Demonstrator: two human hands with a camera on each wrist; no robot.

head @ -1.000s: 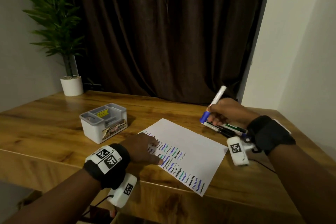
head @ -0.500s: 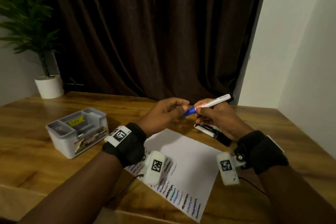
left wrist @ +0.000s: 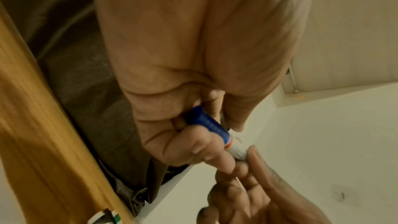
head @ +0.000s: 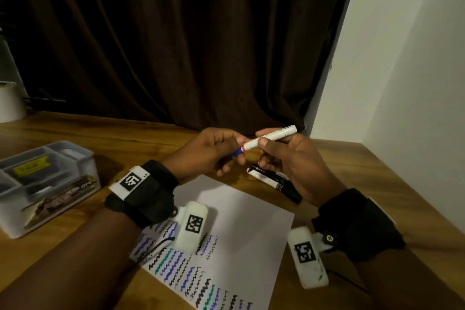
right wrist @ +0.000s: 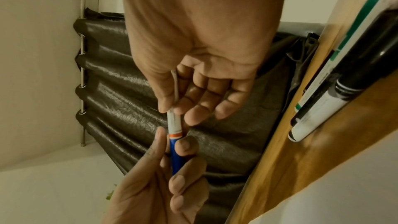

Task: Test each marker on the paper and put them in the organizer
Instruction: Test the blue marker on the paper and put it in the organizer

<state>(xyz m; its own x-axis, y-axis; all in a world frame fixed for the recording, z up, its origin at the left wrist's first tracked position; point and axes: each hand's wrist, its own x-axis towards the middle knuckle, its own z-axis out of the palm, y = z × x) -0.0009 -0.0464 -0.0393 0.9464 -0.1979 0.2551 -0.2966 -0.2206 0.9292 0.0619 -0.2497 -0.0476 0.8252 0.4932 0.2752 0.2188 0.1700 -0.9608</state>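
A white marker [head: 273,136] with a blue cap [head: 232,156] is held in the air above the table between both hands. My right hand [head: 284,156] pinches the white barrel [right wrist: 174,122]; my left hand [head: 216,151] curls round the blue cap [left wrist: 210,123] [right wrist: 177,152]. The cap sits on the marker. Below lies the white paper [head: 241,221] with rows of coloured squiggles. The grey organizer [head: 47,184] stands at the left. Two or three more markers [head: 274,182] lie on the table under my right hand, one with a green cap [right wrist: 364,14].
The wooden table [head: 125,138] ends at a dark curtain [head: 176,45] behind and a white wall [head: 402,70] on the right. A white plant pot [head: 8,100] stands at the far left.
My left hand left the paper and rose to the marker, closing round its blue cap. My right hand brought the marker from upright to nearly level over the table.
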